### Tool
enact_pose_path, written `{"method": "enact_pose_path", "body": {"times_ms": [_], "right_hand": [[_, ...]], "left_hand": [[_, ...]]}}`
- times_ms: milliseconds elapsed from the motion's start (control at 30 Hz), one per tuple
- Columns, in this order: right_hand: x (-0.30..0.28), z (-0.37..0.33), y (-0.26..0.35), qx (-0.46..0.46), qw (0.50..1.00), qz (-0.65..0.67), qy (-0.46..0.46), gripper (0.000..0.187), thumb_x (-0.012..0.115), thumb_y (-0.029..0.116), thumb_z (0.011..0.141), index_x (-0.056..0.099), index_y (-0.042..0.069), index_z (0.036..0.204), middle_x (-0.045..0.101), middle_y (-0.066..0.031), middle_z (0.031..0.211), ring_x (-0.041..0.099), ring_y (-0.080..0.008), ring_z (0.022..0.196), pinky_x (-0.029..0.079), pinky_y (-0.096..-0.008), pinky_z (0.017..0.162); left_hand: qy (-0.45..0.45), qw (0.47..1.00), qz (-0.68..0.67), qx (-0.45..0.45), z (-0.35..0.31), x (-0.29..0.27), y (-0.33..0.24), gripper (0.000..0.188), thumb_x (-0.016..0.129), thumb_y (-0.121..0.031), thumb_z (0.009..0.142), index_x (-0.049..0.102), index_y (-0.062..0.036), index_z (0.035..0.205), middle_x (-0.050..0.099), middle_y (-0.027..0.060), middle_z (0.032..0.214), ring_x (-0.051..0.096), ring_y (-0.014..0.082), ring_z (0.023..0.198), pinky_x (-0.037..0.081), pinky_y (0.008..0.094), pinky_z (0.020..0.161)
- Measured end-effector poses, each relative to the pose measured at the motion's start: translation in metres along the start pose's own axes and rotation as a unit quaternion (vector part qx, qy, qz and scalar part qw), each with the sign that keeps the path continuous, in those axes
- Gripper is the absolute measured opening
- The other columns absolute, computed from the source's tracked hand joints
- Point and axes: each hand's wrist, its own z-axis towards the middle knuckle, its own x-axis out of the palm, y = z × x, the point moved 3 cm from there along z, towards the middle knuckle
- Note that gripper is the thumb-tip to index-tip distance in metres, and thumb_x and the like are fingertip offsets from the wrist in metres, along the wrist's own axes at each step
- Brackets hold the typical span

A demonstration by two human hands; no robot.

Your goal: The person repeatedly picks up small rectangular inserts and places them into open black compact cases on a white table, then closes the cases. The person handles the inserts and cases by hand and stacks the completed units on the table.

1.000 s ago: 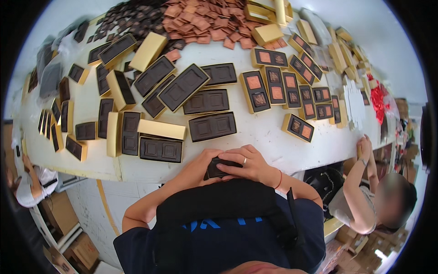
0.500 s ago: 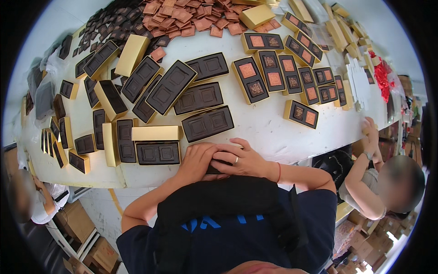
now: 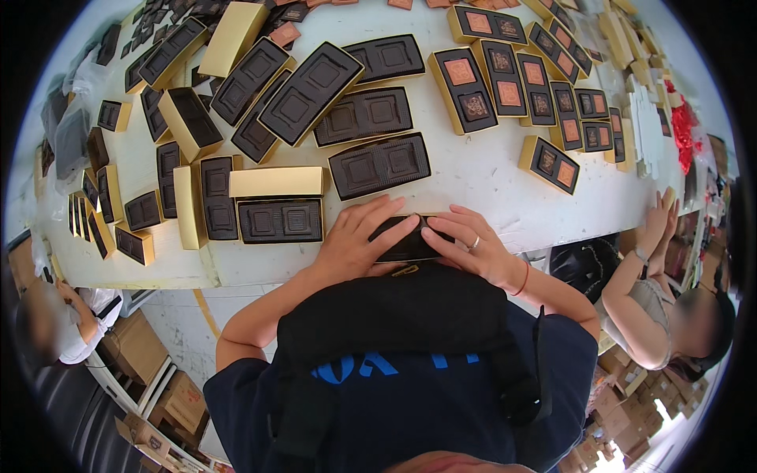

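Observation:
A box with a black insert (image 3: 405, 243) sits at the table's near edge, close against my body. My left hand (image 3: 352, 241) is curled round its left end, fingertips on the dark top. From the right my right hand (image 3: 476, 247), with a ring on one finger, grips the other end. Both index fingertips almost meet over the middle; the box's lower side is hidden. Just beyond lies a gold box with an empty black insert (image 3: 380, 165). Left of my hands are another such insert box (image 3: 281, 220) and a gold lid (image 3: 277, 182).
More gold boxes with black inserts (image 3: 311, 94) crowd the left half. Boxes filled with black and copper squares (image 3: 505, 79) stand at the right, one filled box (image 3: 550, 165) apart. Loose dark squares (image 3: 158, 16) lie far back. Co-workers sit at right (image 3: 643, 299) and left (image 3: 71, 315).
My hands have drawn apart from their overlap, uncovering the box's dark top between them. The whole view has shifted, so the table's things sit higher in it.

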Motion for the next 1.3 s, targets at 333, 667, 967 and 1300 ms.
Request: {"method": "enact_pose_path", "body": {"times_ms": [333,667,967,1300], "right_hand": [[0.002,0.008,0.002,0.044,0.997,-0.052,0.030,0.076,0.080,0.020,0.068,0.058,0.010,0.140,0.053,-0.0065,0.137,0.048,-0.0279,0.128,0.040,-0.0477,0.112],[-0.024,0.016,-0.035,0.049,0.998,-0.005,0.034,0.069,0.073,0.035,0.087,0.050,0.006,0.146,0.046,-0.0136,0.153,0.038,-0.0340,0.145,0.023,-0.0527,0.122],[-0.026,0.059,-0.090,0.197,0.946,-0.256,-0.029,0.095,0.062,0.058,0.091,0.029,-0.005,0.154,0.032,-0.0215,0.160,0.026,-0.0369,0.150,0.015,-0.0505,0.124],[-0.029,0.094,-0.124,0.166,0.947,-0.263,-0.078,0.070,0.060,0.039,0.096,0.038,0.001,0.151,0.038,-0.0180,0.157,0.033,-0.0364,0.147,0.022,-0.0533,0.121]], "left_hand": [[-0.026,0.999,-0.023,0.001,-0.008,0.007,0.008,0.074,0.081,-0.028,0.072,0.057,-0.0122,0.140,0.057,0.0047,0.139,0.055,0.0274,0.125,0.045,0.0416,0.102],[-0.003,0.990,0.115,0.084,0.008,-0.001,0.000,0.051,0.069,-0.031,0.086,0.064,-0.0118,0.133,0.059,0.0056,0.141,0.057,0.0263,0.124,0.046,0.0402,0.099],[0.068,0.973,0.188,0.120,0.036,-0.017,-0.009,0.084,0.073,-0.049,0.080,0.048,-0.0047,0.146,0.046,0.0166,0.151,0.042,0.0322,0.141,0.031,0.0450,0.117],[0.108,0.986,0.113,0.056,0.083,-0.003,-0.010,0.116,0.071,-0.072,0.074,0.030,0.0007,0.155,0.026,0.0272,0.160,0.023,0.0484,0.148,0.017,0.0572,0.122]]}}
